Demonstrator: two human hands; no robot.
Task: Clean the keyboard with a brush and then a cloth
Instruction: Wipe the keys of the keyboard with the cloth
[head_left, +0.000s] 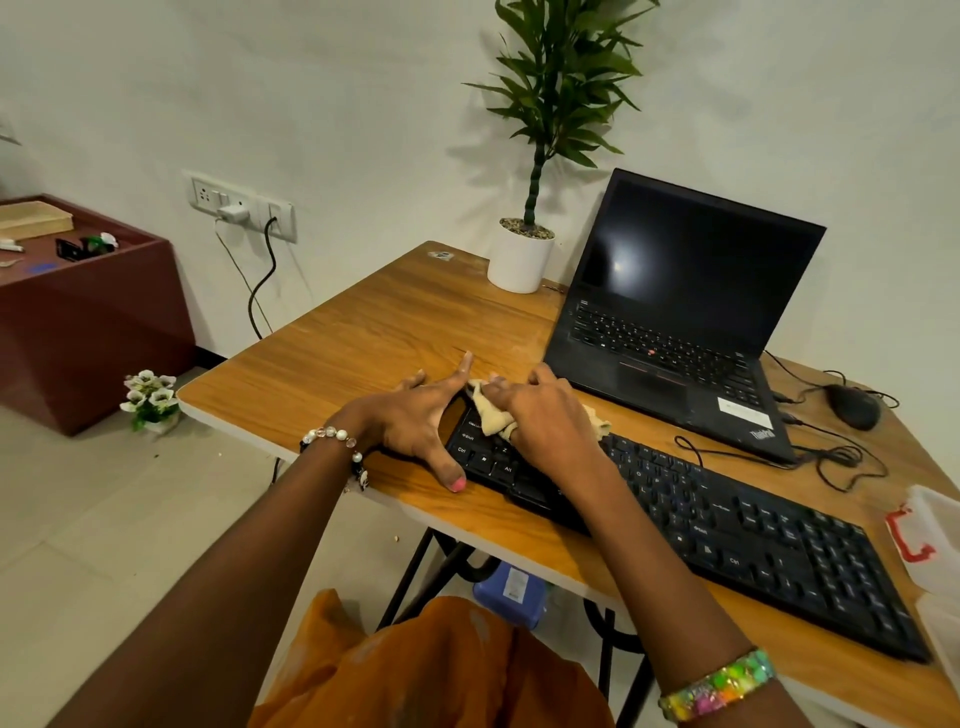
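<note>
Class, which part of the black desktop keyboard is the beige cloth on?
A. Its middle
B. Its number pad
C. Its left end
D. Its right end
C: the right hand presses the crumpled beige cloth onto the left end of the black desktop keyboard.

"Ctrl", "Alt" and "Shift" can be read on keys of the keyboard (727, 525) just beside the grip; a second "Ctrl" farther right. "ThinkPad" is printed on the laptop (670, 332) palm rest beyond.
</note>
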